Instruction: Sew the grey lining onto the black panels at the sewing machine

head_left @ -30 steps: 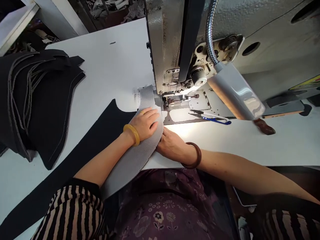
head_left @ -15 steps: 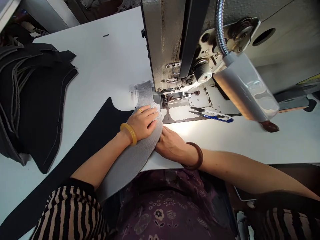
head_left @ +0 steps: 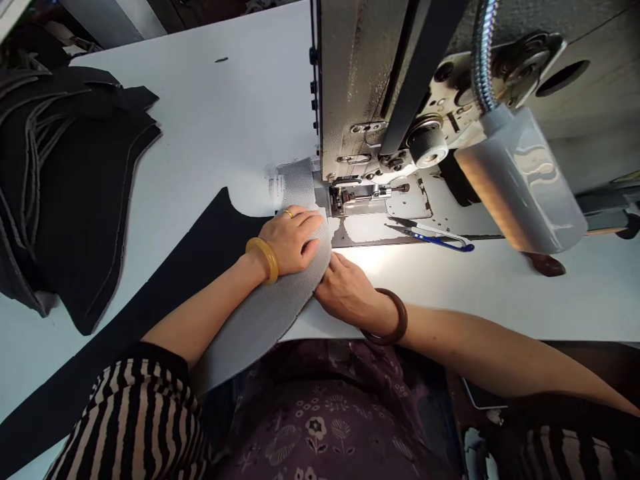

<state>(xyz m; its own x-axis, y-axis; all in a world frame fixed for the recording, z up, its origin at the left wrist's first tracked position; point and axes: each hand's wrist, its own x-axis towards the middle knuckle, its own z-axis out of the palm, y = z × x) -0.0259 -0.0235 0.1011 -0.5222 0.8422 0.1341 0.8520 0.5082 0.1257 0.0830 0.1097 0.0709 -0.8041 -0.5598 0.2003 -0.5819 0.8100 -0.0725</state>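
My left hand [head_left: 293, 243] lies palm-down on the grey fabric [head_left: 255, 327], fingers loosely bent, gripping nothing visible. My right hand's [head_left: 347, 290] fingertips are hidden at its edge; can't tell if they pinch. Fabric sits beside the sewing machine's [head_left: 350, 87] foot, needle indistinct, overlapping a dark piece [head_left: 165, 293]. Dark stack [head_left: 85, 193] cut off at left.

The left hand [head_left: 290, 243] lies palm down, fingers loosely extended toward two o'clock, its forearm [head_left: 200, 317] slanting in from eight. At its four o'clock, the right hand [head_left: 347, 290] points toward ten, some fingertips hidden, its bare arm [head_left: 500, 353] bearing four.
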